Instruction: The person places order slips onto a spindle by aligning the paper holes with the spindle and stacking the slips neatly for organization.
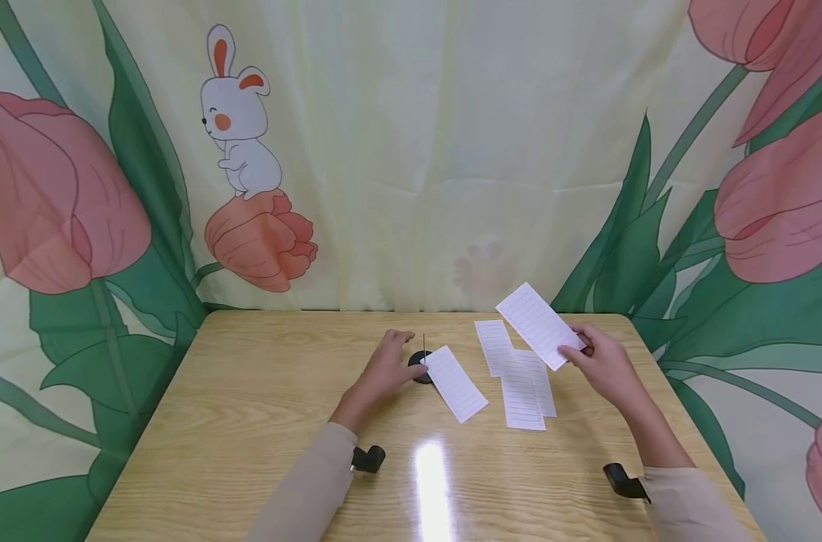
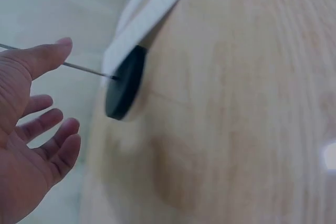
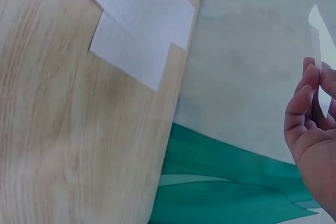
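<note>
A receipt spike stands at the table's back middle, with a round black base (image 1: 421, 367) and a thin upright metal rod (image 1: 424, 345). My left hand (image 1: 387, 364) is beside it, thumb and fingers spread apart. In the left wrist view, the thumb (image 2: 50, 59) overlaps the rod and the palm holds nothing. One lined paper slip (image 1: 457, 385) lies with its upper corner over the base, close to the left thumb tip. My right hand (image 1: 604, 363) pinches another lined slip (image 1: 536, 322) by its lower right end, raised above the table; the right wrist view shows this slip (image 3: 316, 51) nearly edge-on.
Several more lined slips (image 1: 522, 391) lie overlapping on the table between the hands. The wooden table (image 1: 262, 421) ends at a curtain (image 1: 397, 188) printed with tulips and a rabbit. A black wrist mount shows at each sleeve.
</note>
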A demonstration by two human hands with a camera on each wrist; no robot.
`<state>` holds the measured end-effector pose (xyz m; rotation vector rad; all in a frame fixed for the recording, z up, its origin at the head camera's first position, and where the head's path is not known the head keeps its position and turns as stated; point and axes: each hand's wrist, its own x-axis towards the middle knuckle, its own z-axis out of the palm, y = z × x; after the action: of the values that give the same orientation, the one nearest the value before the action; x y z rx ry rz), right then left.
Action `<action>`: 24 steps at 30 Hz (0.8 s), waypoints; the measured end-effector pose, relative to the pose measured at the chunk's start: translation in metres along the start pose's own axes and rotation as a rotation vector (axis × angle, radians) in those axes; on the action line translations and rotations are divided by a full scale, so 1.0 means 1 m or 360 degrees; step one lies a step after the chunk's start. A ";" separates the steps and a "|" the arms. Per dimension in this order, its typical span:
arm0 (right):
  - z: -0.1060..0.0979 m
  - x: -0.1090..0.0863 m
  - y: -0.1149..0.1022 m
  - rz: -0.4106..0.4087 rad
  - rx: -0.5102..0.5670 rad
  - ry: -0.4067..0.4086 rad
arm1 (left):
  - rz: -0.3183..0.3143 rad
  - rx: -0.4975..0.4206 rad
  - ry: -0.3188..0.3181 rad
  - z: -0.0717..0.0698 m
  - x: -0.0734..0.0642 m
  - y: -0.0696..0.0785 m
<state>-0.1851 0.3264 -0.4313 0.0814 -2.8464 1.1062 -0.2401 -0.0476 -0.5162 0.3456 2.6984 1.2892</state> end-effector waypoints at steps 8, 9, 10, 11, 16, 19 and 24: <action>0.012 0.006 -0.015 -0.0086 -0.0005 0.0002 | 0.0052 -0.0073 0.0069 -0.018 -0.005 0.015; 0.014 0.006 -0.017 -0.0096 -0.0010 0.0005 | 0.0069 -0.0068 0.0081 -0.021 -0.006 0.016; 0.014 0.007 -0.019 -0.0104 -0.0012 0.0006 | 0.0086 -0.0067 0.0091 -0.023 -0.006 0.018; 0.015 0.007 -0.021 -0.0115 -0.0012 0.0009 | 0.0104 -0.0063 0.0105 -0.025 -0.007 0.021; 0.021 0.010 -0.031 -0.0182 0.0006 0.0010 | 0.0210 0.0003 0.0198 -0.037 -0.008 0.035; 0.024 0.012 -0.036 -0.0214 0.0009 0.0009 | 0.0284 0.0016 0.0257 -0.042 -0.007 0.044; 0.031 0.014 -0.044 -0.0240 0.0017 -0.0012 | 0.0386 -0.0013 0.0336 -0.047 -0.005 0.055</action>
<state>-0.1971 0.2732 -0.4230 0.2962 -2.7869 1.0922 -0.2369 -0.0508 -0.4437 0.5823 2.8965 1.4761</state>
